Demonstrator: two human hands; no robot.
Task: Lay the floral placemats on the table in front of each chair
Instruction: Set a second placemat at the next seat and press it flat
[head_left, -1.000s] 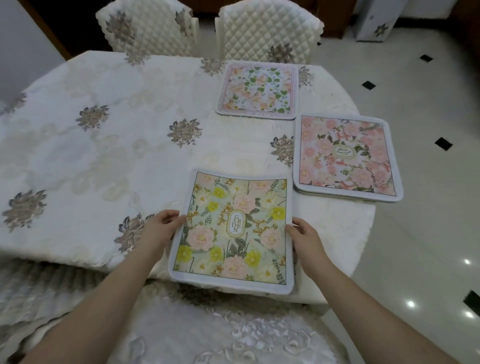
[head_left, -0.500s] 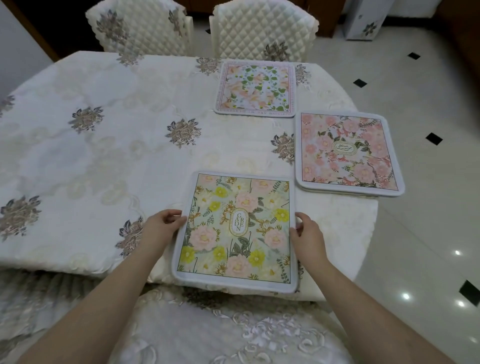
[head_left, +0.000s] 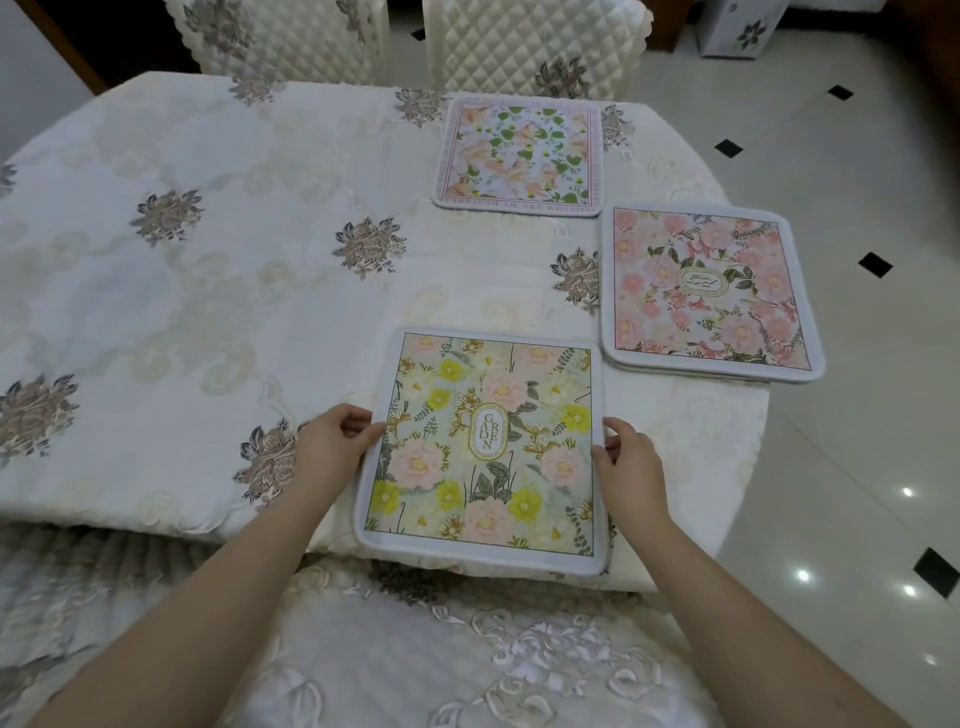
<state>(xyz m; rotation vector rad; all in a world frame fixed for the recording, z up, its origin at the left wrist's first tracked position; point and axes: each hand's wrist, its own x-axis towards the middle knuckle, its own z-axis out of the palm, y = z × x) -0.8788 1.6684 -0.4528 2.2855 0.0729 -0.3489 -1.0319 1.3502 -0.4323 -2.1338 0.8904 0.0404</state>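
A green and yellow floral placemat (head_left: 488, 447) lies flat at the near edge of the table (head_left: 208, 291), its front edge slightly over the rim. My left hand (head_left: 332, 447) pinches its left edge and my right hand (head_left: 628, 457) pinches its right edge. A pink floral placemat (head_left: 706, 291) rests at the table's right side, apparently on top of another mat, overhanging the edge a little. A third placemat (head_left: 519, 153) with green leaves and peach flowers lies at the far side, in front of a quilted chair (head_left: 535, 47).
The round table wears a cream embroidered cloth. A second quilted chair (head_left: 280, 36) stands at the far left. A chair with an embroidered cover (head_left: 441, 654) sits directly below me. Glossy tiled floor (head_left: 857, 467) spreads to the right, with a white box (head_left: 737, 26) at the back.
The green and yellow placemat has slid a little farther onto the table and flattened out, with both hands still on its side edges. The other mats have not moved.
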